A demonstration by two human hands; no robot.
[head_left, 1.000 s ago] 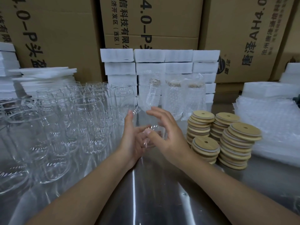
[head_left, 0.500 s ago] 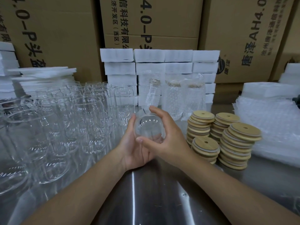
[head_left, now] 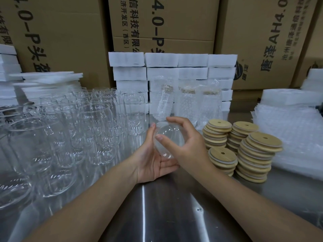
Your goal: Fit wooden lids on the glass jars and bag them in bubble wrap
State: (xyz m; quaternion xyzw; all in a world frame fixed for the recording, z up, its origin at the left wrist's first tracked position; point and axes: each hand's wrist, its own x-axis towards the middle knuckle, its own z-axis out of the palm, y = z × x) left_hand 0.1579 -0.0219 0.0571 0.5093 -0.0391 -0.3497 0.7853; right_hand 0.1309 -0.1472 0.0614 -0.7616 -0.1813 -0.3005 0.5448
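A clear glass jar (head_left: 168, 138) is held between both hands above the steel table, tipped so its round end faces me. My left hand (head_left: 150, 158) cradles it from below and the left, fingers curled under it. My right hand (head_left: 187, 145) grips it from the right, thumb in front and fingers over the top. It carries no lid. Several stacks of round wooden lids (head_left: 253, 154) with a small hole stand just right of my right hand. A pile of bubble wrap bags (head_left: 293, 135) lies at the far right.
Many empty glass jars (head_left: 70, 130) crowd the left half of the steel table (head_left: 157, 215). Three lidded jars in bubble wrap (head_left: 187, 103) stand behind my hands. White foam blocks (head_left: 174, 67) and cardboard boxes (head_left: 162, 23) line the back.
The jar has come up from low between my fingers into a firm two-handed hold and tipped its round end toward me. My right hand has closed round it.
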